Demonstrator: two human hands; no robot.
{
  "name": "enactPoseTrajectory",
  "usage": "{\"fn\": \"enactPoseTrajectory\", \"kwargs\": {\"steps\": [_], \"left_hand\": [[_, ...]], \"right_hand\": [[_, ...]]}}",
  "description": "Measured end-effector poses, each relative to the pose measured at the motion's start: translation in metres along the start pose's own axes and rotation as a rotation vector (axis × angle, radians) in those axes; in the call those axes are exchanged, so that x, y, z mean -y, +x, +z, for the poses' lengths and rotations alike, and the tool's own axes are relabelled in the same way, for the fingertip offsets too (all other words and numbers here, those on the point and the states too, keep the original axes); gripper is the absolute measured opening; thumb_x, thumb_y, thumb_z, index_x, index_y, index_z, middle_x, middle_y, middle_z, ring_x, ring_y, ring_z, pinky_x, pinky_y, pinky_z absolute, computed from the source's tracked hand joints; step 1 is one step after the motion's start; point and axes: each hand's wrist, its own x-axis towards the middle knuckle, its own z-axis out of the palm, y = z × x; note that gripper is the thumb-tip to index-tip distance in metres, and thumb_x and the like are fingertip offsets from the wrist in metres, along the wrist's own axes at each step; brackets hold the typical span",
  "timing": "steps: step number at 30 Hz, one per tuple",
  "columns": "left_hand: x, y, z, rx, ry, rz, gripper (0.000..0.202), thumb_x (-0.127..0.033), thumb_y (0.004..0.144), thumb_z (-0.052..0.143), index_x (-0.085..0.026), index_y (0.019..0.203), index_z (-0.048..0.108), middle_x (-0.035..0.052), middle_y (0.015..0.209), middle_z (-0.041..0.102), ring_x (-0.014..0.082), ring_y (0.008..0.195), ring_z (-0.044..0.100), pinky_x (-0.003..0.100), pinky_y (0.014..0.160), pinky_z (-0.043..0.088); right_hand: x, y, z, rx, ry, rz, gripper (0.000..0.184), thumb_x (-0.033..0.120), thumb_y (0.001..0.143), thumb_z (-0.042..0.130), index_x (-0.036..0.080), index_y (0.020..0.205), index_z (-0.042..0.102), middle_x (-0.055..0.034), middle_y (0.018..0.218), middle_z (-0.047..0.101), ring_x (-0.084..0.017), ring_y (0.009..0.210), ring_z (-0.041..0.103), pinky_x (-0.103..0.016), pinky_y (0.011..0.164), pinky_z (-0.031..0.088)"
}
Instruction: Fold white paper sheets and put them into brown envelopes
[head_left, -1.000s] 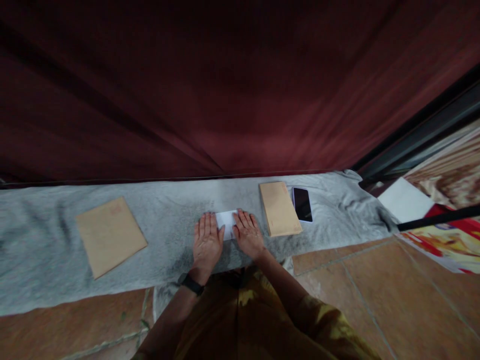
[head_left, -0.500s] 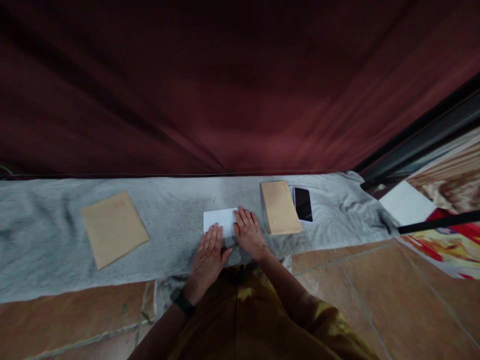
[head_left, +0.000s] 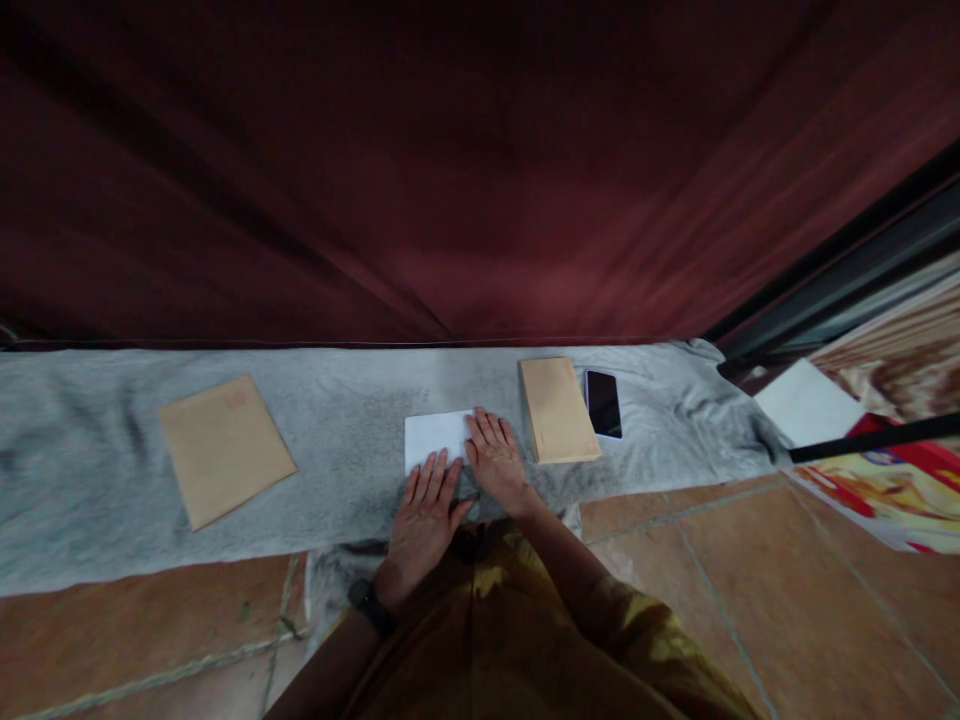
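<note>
A white sheet of paper (head_left: pixel 433 435), seemingly folded, lies flat on the grey cloth in front of me. My left hand (head_left: pixel 426 510) rests with outstretched fingers on its near edge. On its right end lies my right hand (head_left: pixel 496 458), flat, fingers extended, covering that part of the paper. To the right of that hand is a stack of brown envelopes (head_left: pixel 559 410). Further off to the left, brown envelopes (head_left: pixel 227 450) lie at a slant; how many I cannot tell.
A smartphone (head_left: pixel 604 403) lies just right of the envelope stack. The grey cloth (head_left: pixel 345 400) covers a long narrow surface backed by a dark red curtain (head_left: pixel 480 220). At far right are a dark metal bar (head_left: pixel 877 437), a white sheet (head_left: pixel 808 403) and a colourful printed sheet (head_left: pixel 892 490).
My left hand has slid a little to the right along the paper's near edge. My right hand stays at the right end. The whole view has shifted slightly.
</note>
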Motion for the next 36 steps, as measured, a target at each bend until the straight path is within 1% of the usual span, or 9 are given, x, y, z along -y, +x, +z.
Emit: {"fn": "enactPoseTrajectory", "kwargs": {"steps": [3, 7, 11, 15, 18, 22, 29, 34, 36], "left_hand": [[0.004, -0.003, 0.002, -0.018, 0.031, 0.017, 0.064, -0.05, 0.101, 0.041, -0.013, 0.153, 0.045, 0.0173, 0.162, 0.037, 0.0309, 0.152, 0.031, 0.051, 0.124, 0.029], [0.005, -0.003, 0.001, -0.02, 0.051, 0.023, 0.062, -0.048, 0.101, 0.042, -0.014, 0.152, 0.046, 0.0173, 0.162, 0.037, 0.0307, 0.152, 0.031, 0.05, 0.124, 0.029], [0.004, -0.002, 0.0, -0.013, 0.051, 0.017, 0.061, -0.047, 0.1, 0.042, -0.012, 0.15, 0.049, 0.0182, 0.161, 0.038, 0.0314, 0.152, 0.033, 0.051, 0.123, 0.03], [0.006, -0.003, 0.0, -0.001, 0.058, 0.059, 0.056, -0.032, 0.1, 0.038, -0.007, 0.149, 0.049, 0.0189, 0.161, 0.037, 0.03, 0.153, 0.03, 0.051, 0.124, 0.028], [0.009, -0.004, 0.001, -0.01, 0.051, 0.086, 0.059, -0.022, 0.098, 0.033, -0.005, 0.153, 0.041, 0.0182, 0.162, 0.037, 0.0275, 0.154, 0.027, 0.05, 0.125, 0.026], [0.013, -0.006, 0.003, -0.032, 0.022, 0.083, 0.06, -0.024, 0.099, 0.032, -0.005, 0.156, 0.035, 0.0173, 0.162, 0.037, 0.0261, 0.154, 0.027, 0.048, 0.126, 0.026], [0.026, -0.015, -0.001, -0.061, 0.008, 0.016, 0.061, -0.034, 0.101, 0.035, -0.006, 0.155, 0.037, 0.0182, 0.16, 0.04, 0.0284, 0.151, 0.033, 0.048, 0.123, 0.03], [0.037, -0.029, -0.008, -0.069, 0.023, -0.025, 0.063, -0.041, 0.102, 0.033, -0.006, 0.155, 0.037, 0.0198, 0.158, 0.043, 0.0306, 0.149, 0.038, 0.052, 0.122, 0.032], [0.038, -0.029, -0.01, -0.067, 0.026, -0.025, 0.064, -0.041, 0.103, 0.033, -0.004, 0.154, 0.038, 0.0209, 0.157, 0.044, 0.0316, 0.149, 0.038, 0.053, 0.122, 0.031]], "right_hand": [[-0.002, -0.001, -0.001, 0.012, -0.038, -0.01, 0.051, 0.031, 0.107, 0.04, 0.017, 0.156, 0.041, -0.0102, 0.163, 0.036, -0.025, 0.151, 0.034, -0.047, 0.125, 0.023], [-0.006, 0.001, -0.003, 0.007, -0.039, -0.02, 0.051, 0.033, 0.107, 0.04, 0.018, 0.156, 0.041, -0.0098, 0.163, 0.037, -0.024, 0.151, 0.035, -0.046, 0.125, 0.025], [0.004, -0.004, -0.008, -0.024, -0.003, -0.027, 0.051, 0.032, 0.107, 0.04, 0.013, 0.154, 0.043, -0.0112, 0.162, 0.039, -0.024, 0.151, 0.034, -0.046, 0.125, 0.026], [0.024, -0.025, -0.004, 0.001, 0.073, -0.192, 0.049, 0.036, 0.108, 0.039, 0.014, 0.151, 0.048, -0.0075, 0.16, 0.043, -0.021, 0.15, 0.035, -0.042, 0.126, 0.026], [0.032, -0.043, 0.001, -0.004, 0.089, -0.218, 0.052, 0.04, 0.107, 0.041, 0.014, 0.153, 0.045, -0.0091, 0.157, 0.047, -0.02, 0.148, 0.039, -0.041, 0.126, 0.028], [0.024, -0.055, 0.002, -0.04, 0.066, -0.232, 0.055, 0.039, 0.106, 0.046, 0.013, 0.154, 0.044, -0.0115, 0.157, 0.046, -0.021, 0.148, 0.039, -0.042, 0.125, 0.029], [0.001, -0.065, -0.011, -0.03, -0.001, -0.224, 0.058, 0.038, 0.105, 0.047, 0.012, 0.155, 0.041, -0.0135, 0.159, 0.043, -0.025, 0.148, 0.039, -0.047, 0.124, 0.031], [-0.004, -0.068, -0.014, -0.014, -0.03, -0.195, 0.057, 0.037, 0.105, 0.045, 0.011, 0.155, 0.04, -0.0124, 0.159, 0.043, -0.025, 0.147, 0.041, -0.047, 0.125, 0.029], [-0.004, -0.068, -0.013, -0.016, -0.034, -0.189, 0.057, 0.037, 0.105, 0.045, 0.012, 0.156, 0.04, -0.012, 0.159, 0.042, -0.025, 0.147, 0.041, -0.046, 0.124, 0.029]]}}
